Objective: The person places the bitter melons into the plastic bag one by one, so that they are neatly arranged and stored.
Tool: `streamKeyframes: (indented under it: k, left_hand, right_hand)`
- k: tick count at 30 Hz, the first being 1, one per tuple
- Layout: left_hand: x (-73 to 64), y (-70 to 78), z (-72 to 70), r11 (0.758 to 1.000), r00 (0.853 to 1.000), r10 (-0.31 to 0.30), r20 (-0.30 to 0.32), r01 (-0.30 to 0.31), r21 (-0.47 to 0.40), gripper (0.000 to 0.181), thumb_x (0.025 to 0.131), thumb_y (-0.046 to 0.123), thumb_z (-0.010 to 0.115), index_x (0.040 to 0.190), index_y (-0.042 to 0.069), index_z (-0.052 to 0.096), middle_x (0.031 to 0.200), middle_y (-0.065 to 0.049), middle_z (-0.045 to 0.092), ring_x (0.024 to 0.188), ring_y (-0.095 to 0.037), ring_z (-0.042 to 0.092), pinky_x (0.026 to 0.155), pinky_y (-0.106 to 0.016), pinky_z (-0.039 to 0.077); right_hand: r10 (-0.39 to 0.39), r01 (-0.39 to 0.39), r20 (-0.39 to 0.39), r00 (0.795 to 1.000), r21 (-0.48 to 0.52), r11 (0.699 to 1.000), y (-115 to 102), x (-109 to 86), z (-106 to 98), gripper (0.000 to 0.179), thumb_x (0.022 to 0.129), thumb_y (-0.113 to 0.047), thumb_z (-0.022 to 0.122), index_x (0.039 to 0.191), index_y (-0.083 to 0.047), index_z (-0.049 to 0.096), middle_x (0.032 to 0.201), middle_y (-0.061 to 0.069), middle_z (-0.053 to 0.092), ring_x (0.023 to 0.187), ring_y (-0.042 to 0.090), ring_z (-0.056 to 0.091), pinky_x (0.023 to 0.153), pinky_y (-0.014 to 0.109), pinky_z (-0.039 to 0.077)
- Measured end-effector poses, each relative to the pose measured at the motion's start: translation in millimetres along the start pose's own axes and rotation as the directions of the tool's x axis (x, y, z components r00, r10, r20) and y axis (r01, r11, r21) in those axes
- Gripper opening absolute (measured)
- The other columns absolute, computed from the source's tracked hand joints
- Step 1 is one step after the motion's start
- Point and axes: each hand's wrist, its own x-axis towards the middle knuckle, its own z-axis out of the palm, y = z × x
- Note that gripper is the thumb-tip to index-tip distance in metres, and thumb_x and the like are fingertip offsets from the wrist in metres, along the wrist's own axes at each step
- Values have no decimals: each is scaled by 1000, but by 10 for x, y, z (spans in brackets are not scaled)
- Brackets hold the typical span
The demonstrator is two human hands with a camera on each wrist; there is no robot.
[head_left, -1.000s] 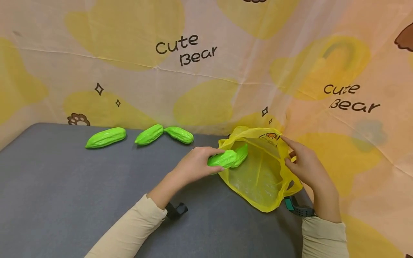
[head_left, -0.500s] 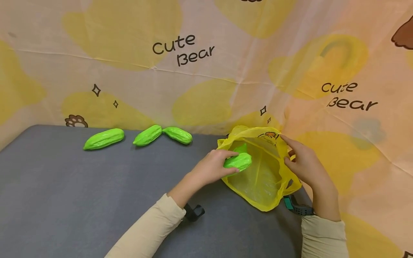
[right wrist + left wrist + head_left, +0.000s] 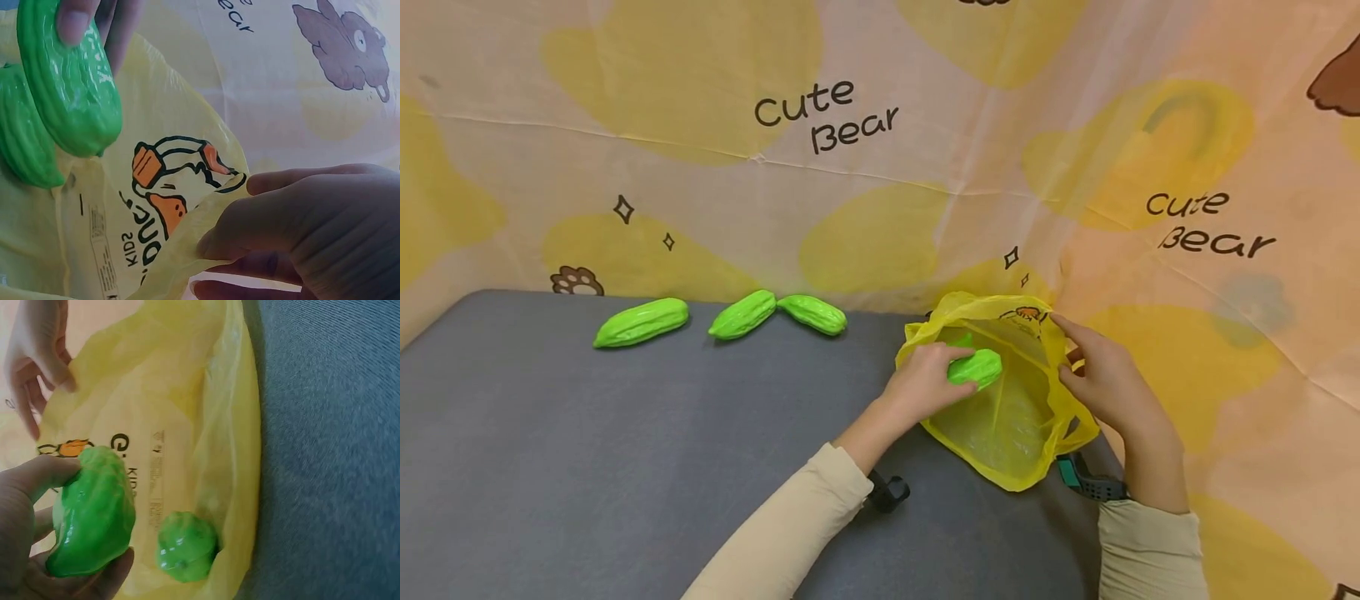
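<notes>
My left hand (image 3: 919,385) grips a bright green, ridged bitter melon (image 3: 983,367) between thumb and fingers, reaching in at the mouth of a yellow plastic bag (image 3: 1011,475). Inside the bag lies a second bitter melon (image 3: 186,547), mostly hidden behind the left hand in the head view. At the bag's right side, my right hand (image 3: 1108,385) pinches the rim and keeps the mouth spread. The right wrist view shows the thumb pressing the film next to a printed orange and black cartoon.
Three more bitter melons lie along the back of the grey table (image 3: 625,467): one at far left (image 3: 642,323), a middle one (image 3: 743,315) and one beside it (image 3: 814,315). A patterned cloth (image 3: 880,225) rises behind and to the right.
The left hand has moved right, carrying its bitter melon from the bag's left edge further into the mouth, over the one inside. The right hand stays on the rim.
</notes>
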Motion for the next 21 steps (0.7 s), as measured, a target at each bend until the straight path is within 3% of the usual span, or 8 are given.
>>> streamKeyframes:
  k: [5,12,17,21]
  left_hand:
    - [48,-30,110,999,999,-20,-42,18,-30,49,92,35,73,138,23,64,132,-4,69,105,-13,65,79,-25,53]
    - [101,-64,208,999,996,-3,-86,-1,-48,44,94,35,73,137,28,65,136,-3,67,120,-19,66,90,-32,57]
    - [189,-21,254,999,997,22,-68,-24,-30,44,94,39,72,137,30,65,138,0,67,128,-17,63,99,-34,55]
    - [251,-11,301,1000,999,18,-40,-18,-9,45,94,41,72,137,31,65,136,2,68,124,-17,65,92,-32,56]
  right_hand:
    - [-22,22,-5,1000,15,1000,16,-2,10,72,89,4,60,156,-6,37,142,32,53,99,42,69,73,47,60]
    - [-23,23,-1,1000,20,1000,24,1,23,71,89,3,60,156,-6,37,141,32,54,99,42,69,72,46,60]
    - [-43,43,-8,999,7,999,28,2,20,71,89,4,62,156,-5,38,139,31,56,97,41,70,71,47,61]
    - [-53,53,-30,998,-2,999,29,0,33,70,89,5,63,155,-5,40,137,31,58,95,40,71,69,44,60]
